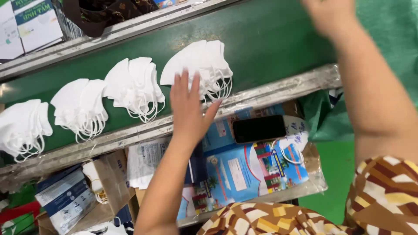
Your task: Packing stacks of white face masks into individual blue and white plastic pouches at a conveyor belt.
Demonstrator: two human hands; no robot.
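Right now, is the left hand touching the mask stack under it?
Cannot tell. In the head view the left hand overlaps the mask stack, fingers spread; contact or hovering isn't distinguishable.

A black phone [258, 129] lies screen-up on a colourful printed sheet [244, 172] w/ blue and red patterns, just below the metal rail [278, 92] of the green conveyor belt [261, 39]. Bottom left: open cardboard box [111, 174] beside blue-and-white packets [65, 198]. White cartons [30, 24] sit top left, behind the belt's far rail.
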